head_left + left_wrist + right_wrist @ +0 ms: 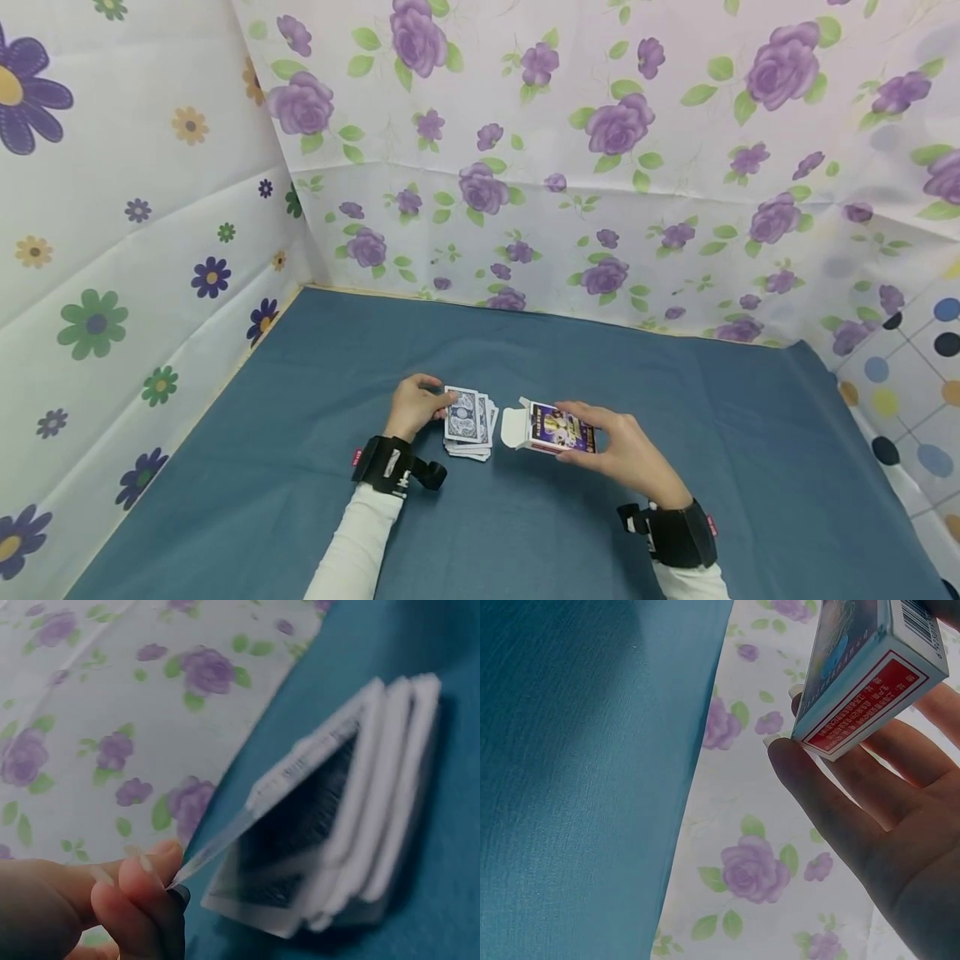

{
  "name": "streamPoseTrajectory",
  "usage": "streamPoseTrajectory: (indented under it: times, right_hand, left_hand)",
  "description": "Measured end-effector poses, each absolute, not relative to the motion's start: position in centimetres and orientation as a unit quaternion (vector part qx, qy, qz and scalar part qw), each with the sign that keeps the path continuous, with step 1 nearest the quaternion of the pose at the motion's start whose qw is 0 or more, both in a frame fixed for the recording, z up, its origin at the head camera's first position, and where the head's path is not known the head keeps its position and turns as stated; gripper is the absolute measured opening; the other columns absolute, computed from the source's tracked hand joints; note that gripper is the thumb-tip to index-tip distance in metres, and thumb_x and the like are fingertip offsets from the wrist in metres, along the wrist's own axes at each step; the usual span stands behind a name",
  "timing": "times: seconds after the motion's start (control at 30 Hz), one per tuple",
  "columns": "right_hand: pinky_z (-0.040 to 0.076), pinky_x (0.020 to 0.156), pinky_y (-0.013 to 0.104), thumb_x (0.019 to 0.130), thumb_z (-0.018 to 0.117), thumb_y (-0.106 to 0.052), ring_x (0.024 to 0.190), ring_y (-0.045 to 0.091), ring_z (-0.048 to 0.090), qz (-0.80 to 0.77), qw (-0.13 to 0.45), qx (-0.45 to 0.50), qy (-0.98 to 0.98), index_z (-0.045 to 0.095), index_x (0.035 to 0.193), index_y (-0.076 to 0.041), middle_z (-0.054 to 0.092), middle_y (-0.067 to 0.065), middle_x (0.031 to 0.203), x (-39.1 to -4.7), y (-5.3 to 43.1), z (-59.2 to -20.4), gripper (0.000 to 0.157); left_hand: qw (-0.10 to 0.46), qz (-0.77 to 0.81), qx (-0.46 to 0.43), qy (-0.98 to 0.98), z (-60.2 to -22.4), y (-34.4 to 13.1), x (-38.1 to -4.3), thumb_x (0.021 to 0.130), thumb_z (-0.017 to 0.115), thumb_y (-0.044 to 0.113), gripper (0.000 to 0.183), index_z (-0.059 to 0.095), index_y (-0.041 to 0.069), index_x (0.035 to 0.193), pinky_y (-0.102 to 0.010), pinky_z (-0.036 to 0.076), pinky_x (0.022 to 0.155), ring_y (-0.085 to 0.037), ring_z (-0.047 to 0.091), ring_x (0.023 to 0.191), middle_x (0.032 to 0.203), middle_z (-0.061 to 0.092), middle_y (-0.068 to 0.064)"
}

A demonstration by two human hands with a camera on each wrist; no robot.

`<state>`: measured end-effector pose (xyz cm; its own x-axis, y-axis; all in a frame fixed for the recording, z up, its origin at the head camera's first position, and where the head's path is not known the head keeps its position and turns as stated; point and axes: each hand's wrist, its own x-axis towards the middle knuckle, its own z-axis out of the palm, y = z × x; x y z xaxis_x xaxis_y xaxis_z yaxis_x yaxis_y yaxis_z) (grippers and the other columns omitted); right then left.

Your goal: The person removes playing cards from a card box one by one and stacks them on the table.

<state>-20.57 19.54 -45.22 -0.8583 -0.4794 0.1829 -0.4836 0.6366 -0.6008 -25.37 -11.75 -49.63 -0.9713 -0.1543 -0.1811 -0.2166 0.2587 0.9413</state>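
A pile of playing cards (467, 427), backs up with a blue pattern, lies loosely fanned on the blue cloth. My left hand (415, 407) is at the pile's left side, where thumb and fingers pinch a playing card (217, 844) by its edge. In the left wrist view that card is tilted and blurred over the pile. To the right, my right hand (626, 446) grips a card box (562, 429) between thumb and fingers. The box's white flap (515, 427) stands open toward the cards. A red label and a barcode show on the box in the right wrist view.
A blue cloth (315, 517) covers the table. Behind it hangs a sheet with purple roses (480, 187), and a flowered sheet (135, 250) borders the left side. A dotted sheet (918, 400) stands at the right. Black straps (682, 533) sit on both wrists.
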Motion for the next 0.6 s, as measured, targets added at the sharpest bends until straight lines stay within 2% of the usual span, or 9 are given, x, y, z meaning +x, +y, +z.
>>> streamPoseTrajectory:
  times: [0.23, 0.43, 0.6]
  right_hand:
    - [0.052, 0.081, 0.041, 0.080, 0.077, -0.041, 0.115, 0.026, 0.062, 0.338, -0.003, 0.268, -0.902, 0.056, 0.137, -0.019, 0.060, 0.011, 0.135, -20.61, 19.57, -45.22, 0.064]
    - [0.051, 0.081, 0.043, 0.079, 0.078, -0.040, 0.118, 0.027, 0.061, 0.340, -0.003, 0.265, -0.902, 0.056, 0.137, -0.022, 0.059, 0.011, 0.136, -20.55, 19.66, -45.09, 0.065]
    - [0.051, 0.081, 0.043, 0.080, 0.077, -0.041, 0.118, 0.028, 0.061, 0.341, -0.001, 0.266, -0.902, 0.056, 0.138, -0.021, 0.059, 0.011, 0.136, -20.58, 19.76, -45.16, 0.065]
  left_hand:
    - [0.006, 0.507, -0.103, 0.856, -49.97, -11.24, -24.89, 0.083, 0.077, 0.016, 0.040, 0.061, -0.002, 0.115, -0.026, 0.042, 0.054, -0.017, 0.062, 0.052, 0.066, 0.067, -0.011]
    - [0.002, 0.478, -0.093, 0.873, -50.09, -11.04, -24.72, 0.083, 0.077, 0.017, 0.035, 0.064, -0.002, 0.108, -0.025, 0.041, 0.050, -0.014, 0.060, 0.049, 0.060, 0.065, -0.010]
    - [0.001, 0.471, -0.088, 0.878, -50.20, -10.93, -24.75, 0.083, 0.077, 0.017, 0.032, 0.065, -0.003, 0.104, -0.026, 0.043, 0.052, -0.016, 0.063, 0.052, 0.065, 0.067, -0.012]
